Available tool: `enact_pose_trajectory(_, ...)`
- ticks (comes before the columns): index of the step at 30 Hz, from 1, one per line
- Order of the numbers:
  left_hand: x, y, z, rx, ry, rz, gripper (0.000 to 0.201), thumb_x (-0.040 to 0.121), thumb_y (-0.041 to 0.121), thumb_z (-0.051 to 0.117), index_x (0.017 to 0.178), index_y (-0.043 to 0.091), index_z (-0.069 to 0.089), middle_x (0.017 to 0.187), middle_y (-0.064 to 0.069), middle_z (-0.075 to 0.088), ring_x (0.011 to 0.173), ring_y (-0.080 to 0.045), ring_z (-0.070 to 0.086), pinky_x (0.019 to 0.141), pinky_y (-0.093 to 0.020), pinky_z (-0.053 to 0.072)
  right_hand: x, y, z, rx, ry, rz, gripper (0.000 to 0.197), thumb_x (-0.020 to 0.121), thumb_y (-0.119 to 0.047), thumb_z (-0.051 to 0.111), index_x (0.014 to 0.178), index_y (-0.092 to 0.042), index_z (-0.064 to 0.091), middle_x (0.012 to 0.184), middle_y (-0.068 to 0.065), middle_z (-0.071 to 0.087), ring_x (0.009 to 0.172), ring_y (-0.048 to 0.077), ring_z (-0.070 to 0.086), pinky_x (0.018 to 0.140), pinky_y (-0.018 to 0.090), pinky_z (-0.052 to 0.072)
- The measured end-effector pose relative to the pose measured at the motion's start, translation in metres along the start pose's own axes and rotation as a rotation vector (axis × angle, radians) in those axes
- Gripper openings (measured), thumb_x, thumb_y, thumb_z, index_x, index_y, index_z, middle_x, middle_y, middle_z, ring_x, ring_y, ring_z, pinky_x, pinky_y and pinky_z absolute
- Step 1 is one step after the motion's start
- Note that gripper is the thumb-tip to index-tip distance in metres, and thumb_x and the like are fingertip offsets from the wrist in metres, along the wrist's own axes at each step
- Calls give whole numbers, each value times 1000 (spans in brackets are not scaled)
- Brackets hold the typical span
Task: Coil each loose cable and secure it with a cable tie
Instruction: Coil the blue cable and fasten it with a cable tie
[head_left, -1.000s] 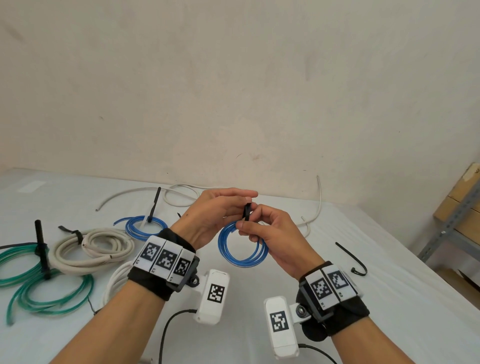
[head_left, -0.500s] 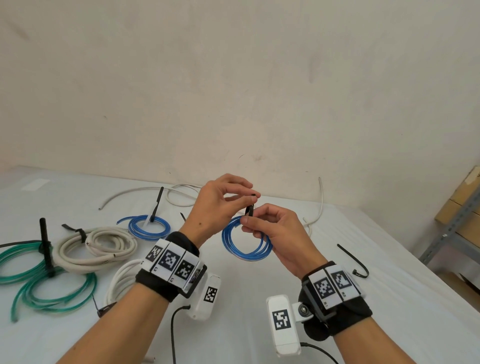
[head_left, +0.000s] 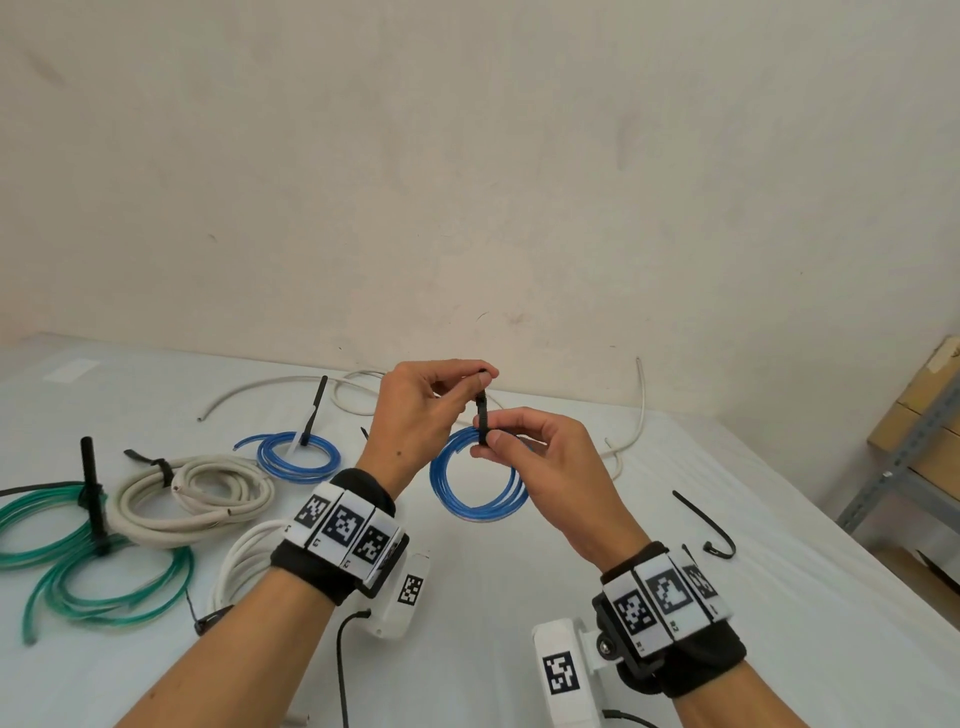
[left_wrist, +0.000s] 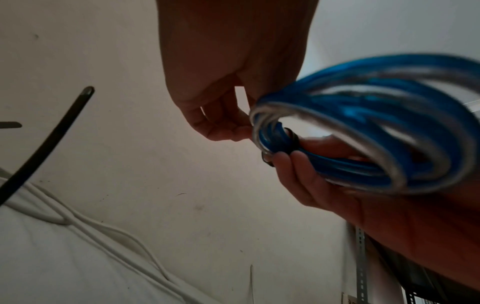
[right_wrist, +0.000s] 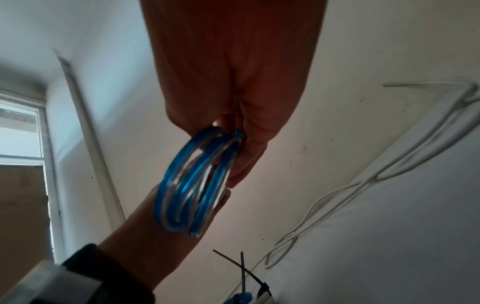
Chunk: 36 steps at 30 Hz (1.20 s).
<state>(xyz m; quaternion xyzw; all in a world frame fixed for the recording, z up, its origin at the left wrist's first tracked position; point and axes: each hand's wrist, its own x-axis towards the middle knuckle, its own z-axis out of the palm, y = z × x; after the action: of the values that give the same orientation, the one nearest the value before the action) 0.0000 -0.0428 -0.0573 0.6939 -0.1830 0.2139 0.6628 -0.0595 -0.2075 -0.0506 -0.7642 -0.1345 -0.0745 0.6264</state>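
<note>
Right hand (head_left: 545, 467) pinches the blue coil (head_left: 475, 480) at its top, where a black tie (head_left: 483, 423) wraps it; the coil hangs below those fingers. Just above, left hand (head_left: 415, 415) pinches the tie's upright tail between thumb and forefinger.

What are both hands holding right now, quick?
Left hand: pinching the tail of the black cable tie.
Right hand: pinching the blue cable coil where the tie wraps it.
</note>
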Motion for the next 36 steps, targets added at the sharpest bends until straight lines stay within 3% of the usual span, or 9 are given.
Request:
enact_pose_trajectory(2, 1, -1, 0, -16, 33, -16, 11, 95, 17, 74, 100, 20, 83, 97, 11, 80, 88, -10, 75, 77, -21, 54, -1, 1, 2, 5, 13, -36, 17, 101, -2, 63, 113, -6, 74, 109, 7, 79, 96, 19, 78, 92, 25, 58)
enact_pose_trajectory(6, 2, -2, -1, -2, 75, -25, 11, 95, 20, 73, 100, 21, 83, 90, 7, 80, 85, -16, 75, 73, -30, 58, 1, 6, 4, -2, 68, -109, 17, 102, -1, 61, 114, -8, 71, 106, 7, 79, 94, 21, 79, 94, 31, 60)
enact_pose_trajectory(10, 2, 1, -6, 4, 68, -46, 10, 94, 26, 75, 98, 18, 81, 79, -1, 78, 71, -16, 72, 64, -25, 56, 6, 7, 5, -40, 64, -126, 14, 99, 1, 64, 109, -2, 74, 103, 9, 79, 91, 21, 79, 89, 28, 60)
enact_pose_trajectory(17, 3, 5, -15, -176, -127, -227, 21, 91, 13, 78, 112, 9, 78, 99, -12, 80, 95, -24, 78, 92, -41, 62, 19, 4, 1, -75, 74, -89, 11, 97, -2, 69, 104, -4, 77, 103, 10, 79, 88, 22, 79, 91, 32, 60)
enact_pose_trajectory(20, 4, 3, -16, -121, -79, -184, 17, 93, 12, 75, 109, 11, 80, 96, -8, 81, 93, -22, 77, 91, -38, 62, 22, 3, 2, -84, 68, -74, 10, 96, -4, 71, 103, -4, 78, 106, 10, 78, 88, 21, 79, 92, 32, 60)
enact_pose_trajectory(26, 7, 1, -14, -14, -10, -109, 13, 94, 13, 73, 104, 13, 80, 90, -7, 80, 90, -24, 76, 76, -31, 62, 28, -1, 2, -21, 32, -44, 13, 95, 1, 70, 105, 0, 78, 102, 13, 80, 91, 26, 79, 93, 32, 61)
enact_pose_trajectory(29, 7, 1, -14, 30, 2, -77, 12, 95, 14, 72, 103, 14, 80, 87, -7, 79, 86, -24, 74, 74, -35, 62, 30, -1, 2, -6, 21, -41, 15, 95, 2, 68, 107, 2, 78, 104, 14, 79, 93, 26, 79, 91, 29, 61)
enact_pose_trajectory(32, 7, 2, -12, 82, 13, -43, 9, 95, 17, 71, 100, 18, 79, 84, -5, 77, 76, -14, 70, 72, -35, 57, 30, 0, 2, -21, 22, -38, 16, 97, 1, 67, 108, 0, 78, 103, 13, 79, 92, 25, 79, 90, 29, 61)
enact_pose_trajectory(36, 4, 4, -6, 182, 39, 24, 7, 97, 28, 68, 96, 26, 74, 74, -1, 74, 78, -27, 69, 78, -46, 55, 30, 2, 2, -85, 55, -46, 16, 96, 1, 67, 105, -2, 80, 101, 13, 79, 86, 24, 79, 83, 27, 61)
